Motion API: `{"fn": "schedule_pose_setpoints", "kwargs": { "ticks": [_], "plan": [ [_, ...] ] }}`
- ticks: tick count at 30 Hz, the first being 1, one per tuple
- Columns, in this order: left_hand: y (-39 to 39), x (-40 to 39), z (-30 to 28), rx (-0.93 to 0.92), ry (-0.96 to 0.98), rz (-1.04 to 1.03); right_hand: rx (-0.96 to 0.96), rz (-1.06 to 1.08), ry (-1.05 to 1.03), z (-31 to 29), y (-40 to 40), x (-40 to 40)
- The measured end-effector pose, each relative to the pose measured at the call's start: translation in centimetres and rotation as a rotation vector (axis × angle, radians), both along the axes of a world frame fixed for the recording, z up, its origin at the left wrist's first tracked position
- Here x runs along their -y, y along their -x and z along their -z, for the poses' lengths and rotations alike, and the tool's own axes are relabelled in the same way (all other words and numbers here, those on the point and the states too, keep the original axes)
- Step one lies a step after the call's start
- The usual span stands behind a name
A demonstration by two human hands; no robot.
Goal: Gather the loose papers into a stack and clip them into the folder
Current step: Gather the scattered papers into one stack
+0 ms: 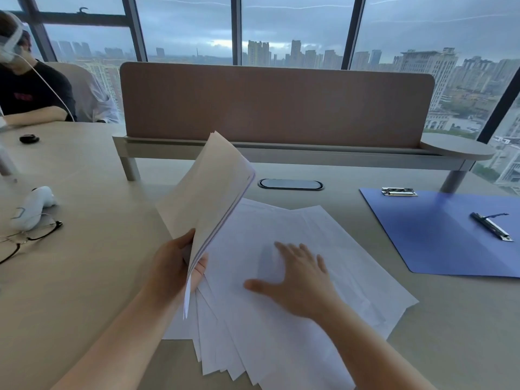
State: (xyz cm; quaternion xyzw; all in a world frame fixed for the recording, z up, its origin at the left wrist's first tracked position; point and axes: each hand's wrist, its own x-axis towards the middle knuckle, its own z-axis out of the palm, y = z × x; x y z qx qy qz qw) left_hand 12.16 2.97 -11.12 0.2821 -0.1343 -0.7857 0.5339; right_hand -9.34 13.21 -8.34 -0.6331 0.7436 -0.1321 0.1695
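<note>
Several loose white papers [284, 327] lie fanned out on the desk in front of me. My left hand [174, 268] grips a lifted sheaf of papers [208, 190] by its lower corner, tilted up and leaning left. My right hand [298, 280] rests flat with fingers spread on top of the papers on the desk. The blue folder [439, 235] lies open at the right, apart from the papers, with a metal clip [399, 191] at its top edge and a second clip bar [492, 226] on its inside.
A brown divider screen [275, 105] stands across the back of the desk. A cable port [290, 184] sits behind the papers. Glasses [28, 237], a white device [32, 206] and a small black object [29, 139] lie at the left. Another person [31, 88] sits at the far left.
</note>
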Motion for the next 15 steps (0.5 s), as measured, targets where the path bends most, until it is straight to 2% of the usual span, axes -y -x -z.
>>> {"fn": "schedule_pose_setpoints", "kwargs": {
  "ticks": [2,5,9,11,15],
  "plan": [
    [0.2,-0.4,-0.3,0.045,-0.01,0.021,0.053,0.15,0.067,-0.9,1.9,0.7],
    [1.1,-1.3,-1.1,0.255,0.043,-0.014,0.164,0.3,0.083,-1.9,4.6,1.9],
    [1.7,-1.7,-1.3,0.372,0.078,-0.009,0.441,0.351,0.013,-2.5,5.7,3.0],
    [1.5,-1.6,-1.2,0.464,0.091,-0.008,0.52,0.346,-0.012,-2.7,5.6,3.1],
    [1.4,-2.2,-1.7,0.513,0.069,0.026,0.644,0.365,-0.055,-2.2,5.3,2.5]
  ]
}}
